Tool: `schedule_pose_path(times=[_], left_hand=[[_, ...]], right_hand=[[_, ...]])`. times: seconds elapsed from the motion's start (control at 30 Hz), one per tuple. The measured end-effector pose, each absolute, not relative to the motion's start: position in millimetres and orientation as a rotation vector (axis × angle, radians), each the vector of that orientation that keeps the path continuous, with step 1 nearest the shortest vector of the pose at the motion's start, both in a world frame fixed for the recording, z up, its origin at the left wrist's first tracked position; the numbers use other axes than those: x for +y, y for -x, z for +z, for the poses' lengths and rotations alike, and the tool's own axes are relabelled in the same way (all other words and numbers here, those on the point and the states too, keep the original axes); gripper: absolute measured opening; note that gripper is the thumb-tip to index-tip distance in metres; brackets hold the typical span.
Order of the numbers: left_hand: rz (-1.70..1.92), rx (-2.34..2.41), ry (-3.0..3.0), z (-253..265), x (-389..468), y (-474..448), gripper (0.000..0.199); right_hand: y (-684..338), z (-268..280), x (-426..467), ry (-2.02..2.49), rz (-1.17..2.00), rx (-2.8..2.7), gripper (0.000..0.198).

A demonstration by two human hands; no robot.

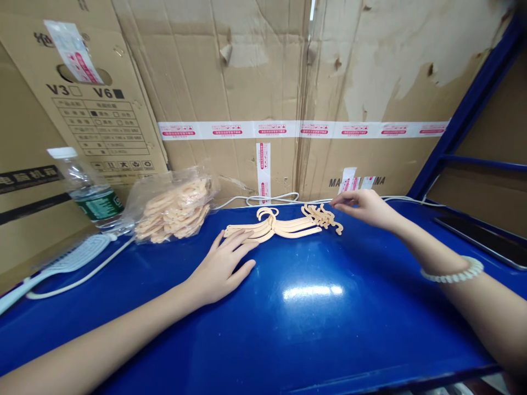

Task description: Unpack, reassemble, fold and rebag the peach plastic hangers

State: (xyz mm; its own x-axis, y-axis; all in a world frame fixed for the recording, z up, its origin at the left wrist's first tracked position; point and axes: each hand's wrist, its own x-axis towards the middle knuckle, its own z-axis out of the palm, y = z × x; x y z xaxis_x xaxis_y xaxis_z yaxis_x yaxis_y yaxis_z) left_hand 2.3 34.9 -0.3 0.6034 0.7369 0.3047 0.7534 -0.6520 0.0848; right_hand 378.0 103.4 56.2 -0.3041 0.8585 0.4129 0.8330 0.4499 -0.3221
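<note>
So here's the setup, using the clear plastic bag of peach pieces as the landmark. It's sitting on a shiny blue bench. The peach hangers are lying in a small stack on the bench to the right of the bag, hooks pointing away from the person. Left grip is released, fingers spread and laid over the end of the stack closest to the bag. Further right of the bag, past the stack, there's a little clump of curvy peach pieces; too small to tell exactly what shape they are. Right grip is just beside that clump, fingers loosely bent, nothing visible in it. There's a pale beaded bracelet on that wrist.

Left of the bag is a water bottle with a green label, and front-left of it a light blue hairbrush. Taped cardboard stands behind the bag, and a dark phone lies well off to its right.
</note>
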Motion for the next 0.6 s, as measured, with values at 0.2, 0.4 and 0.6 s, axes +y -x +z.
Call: schedule_pose_path(times=[0.2, 0.4, 0.6], left_hand=[[-0.543, -1.286, 2.718, -3.3, 37.2, -0.9, 0.037], [-0.64, -1.341, 2.62, -6.3, 41.2, 2.1, 0.036], [-0.681, -1.369, 2.59, -7.4, 48.9, 9.1, 0.032]], right_hand=[[-380.8, 49.4, 109.1, 1.514, 0.123, -2.254, 0.017], [-375.5, 34.3, 115.5, 1.731, 0.173, -2.119, 0.029], [-373.3, 22.6, 121.0, 1.914, 0.182, -2.009, 0.045]])
